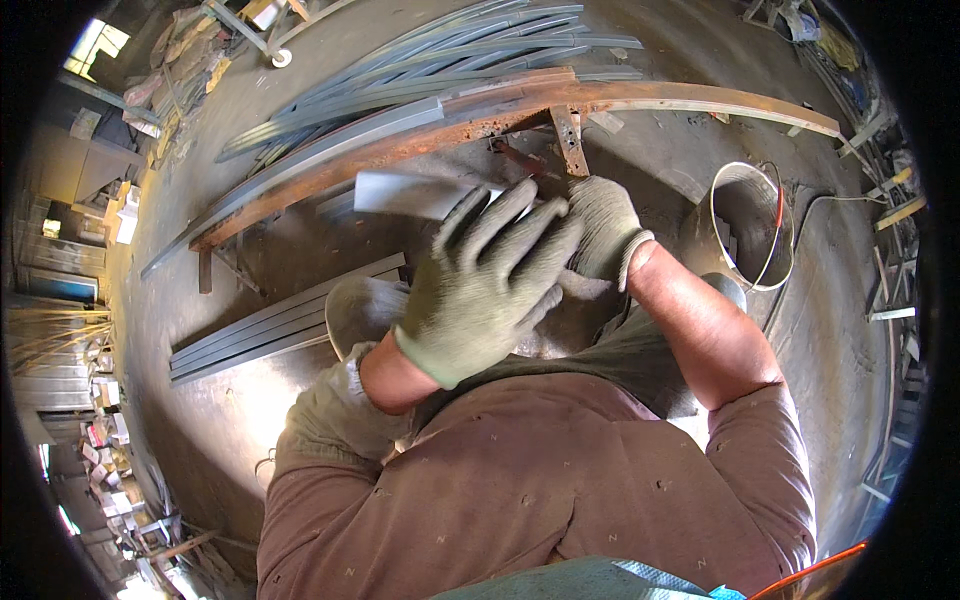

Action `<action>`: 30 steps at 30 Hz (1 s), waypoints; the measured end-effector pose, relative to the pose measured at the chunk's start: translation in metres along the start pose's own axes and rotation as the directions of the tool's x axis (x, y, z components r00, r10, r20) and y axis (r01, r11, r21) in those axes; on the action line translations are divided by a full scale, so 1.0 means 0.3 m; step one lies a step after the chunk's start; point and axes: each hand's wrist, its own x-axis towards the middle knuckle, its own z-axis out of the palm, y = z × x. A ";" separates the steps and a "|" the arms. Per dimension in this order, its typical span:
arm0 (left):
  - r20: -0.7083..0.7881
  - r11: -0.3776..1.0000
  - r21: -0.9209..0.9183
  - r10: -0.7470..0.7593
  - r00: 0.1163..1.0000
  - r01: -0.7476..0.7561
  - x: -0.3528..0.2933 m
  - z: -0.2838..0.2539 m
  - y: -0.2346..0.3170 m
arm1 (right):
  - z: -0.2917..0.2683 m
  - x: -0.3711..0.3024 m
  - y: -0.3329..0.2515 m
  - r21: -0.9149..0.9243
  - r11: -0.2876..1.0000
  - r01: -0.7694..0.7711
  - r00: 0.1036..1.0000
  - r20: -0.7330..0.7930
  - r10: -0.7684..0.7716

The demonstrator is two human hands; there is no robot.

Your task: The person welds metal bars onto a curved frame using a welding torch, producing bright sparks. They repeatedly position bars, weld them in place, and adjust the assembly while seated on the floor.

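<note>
My left hand (490,275), in a greenish-grey knit glove, is raised in front of me with its fingers stretched out and apart. Close beside it, my right hand (602,228) wears the same kind of glove and is curled closed. Its fingertips and anything in them are hidden, partly by the left hand. A pale, flat metal piece (400,194) sticks out to the left from behind my left fingers; its other end is covered, and I cannot tell what bears it. Just beyond the hands runs a rusty steel beam (400,157) with a drilled upright bracket (570,140).
A grey metal channel (330,148) lies along the beam. Behind it, many long metal profiles (430,62) are piled on the floor. Several grey bars (280,315) lie at my left. A round bucket (716,215) with a red-gripped handle stands right, near a cable (815,205).
</note>
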 end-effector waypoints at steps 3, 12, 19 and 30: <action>0.117 0.948 0.316 -0.074 0.990 0.033 0.076 0.076 -0.069 | 0.015 0.007 -0.037 0.004 0.996 0.085 0.996 0.023 -0.085; 0.332 0.893 0.436 -0.270 0.904 0.107 0.007 0.032 -0.289 | -0.053 -0.074 0.066 0.083 0.991 -0.104 0.993 0.057 0.099; 0.286 0.737 0.520 -0.627 0.725 0.432 -0.178 -0.009 -0.649 | -0.097 -0.109 0.319 0.180 0.968 -0.173 0.982 0.110 0.155; 0.265 0.729 0.166 -0.682 0.682 0.664 -0.353 0.216 -0.873 | -0.035 0.216 0.621 -0.059 0.944 -0.324 0.945 -0.059 0.321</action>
